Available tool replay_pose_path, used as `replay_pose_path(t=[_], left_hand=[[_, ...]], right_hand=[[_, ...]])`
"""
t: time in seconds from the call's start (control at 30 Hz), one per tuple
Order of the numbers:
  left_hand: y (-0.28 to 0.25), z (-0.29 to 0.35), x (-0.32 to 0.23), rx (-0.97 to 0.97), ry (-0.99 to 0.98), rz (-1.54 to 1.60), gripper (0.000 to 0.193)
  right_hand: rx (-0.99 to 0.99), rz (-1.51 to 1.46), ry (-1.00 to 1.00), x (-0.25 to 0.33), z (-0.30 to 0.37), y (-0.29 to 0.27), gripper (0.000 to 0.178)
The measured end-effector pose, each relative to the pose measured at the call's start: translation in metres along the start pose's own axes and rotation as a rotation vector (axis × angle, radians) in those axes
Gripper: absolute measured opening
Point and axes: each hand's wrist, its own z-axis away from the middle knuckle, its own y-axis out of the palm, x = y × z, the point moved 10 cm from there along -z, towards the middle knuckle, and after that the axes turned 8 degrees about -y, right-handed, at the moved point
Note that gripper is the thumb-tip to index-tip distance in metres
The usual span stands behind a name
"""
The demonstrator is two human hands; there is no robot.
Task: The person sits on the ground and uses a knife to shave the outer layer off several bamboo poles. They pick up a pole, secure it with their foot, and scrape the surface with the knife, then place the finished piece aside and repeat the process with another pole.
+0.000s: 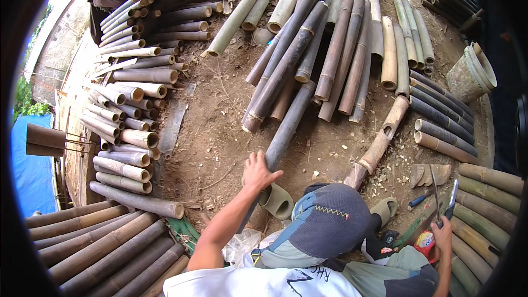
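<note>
A dark grey bamboo pole [294,118] slants from the bamboo stack down past my left shin. My left hand [258,173] is closed over it, thumb stretched across toward the right side. At the lower right, my right hand [441,234] grips a dark-handled tool with a narrow blade [434,190]; its dark, pale-edged part [453,195] rises beside the blade in a V. Its exact kind is unclear. Below my right hand's fingers is a red and yellow round object [424,242]. A blue-handled tool [419,200] lies on the dirt nearby.
Cut bamboo pieces [129,140] are piled on the left, with long poles [110,247] below them. More poles [346,49] lie ahead. A notched bamboo length [379,146] rests on the dirt. A whitish bucket [470,74] stands far right; poles [487,203] line the right edge.
</note>
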Motion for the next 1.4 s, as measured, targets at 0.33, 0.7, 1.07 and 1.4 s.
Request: replay_pose_path(t=[0.33, 0.7, 1.07, 1.4], left_hand=[[0.044, -0.003, 0.021, 1.05, -0.036, 1.223, 0.06], [-0.059, 0.036, 0.083, 0.392, 0.096, 0.108, 0.075], [-0.041, -0.037, -0.018, 0.078, 0.664, -0.401, 0.068], [0.035, -0.044, -0.03, 0.084, 0.834, -0.516, 0.074]], right_hand=[[-0.01, 0.134, -0.031, 0.054, -0.091, 0.099, 0.065], [-0.194, 0.28, 0.118, 0.117, -0.096, 0.263, 0.083], [0.052, -0.094, 0.145, 0.174, -0.016, 0.378, 0.117], [0.008, -0.006, -0.133, 0.134, -0.03, 0.327, 0.09]])
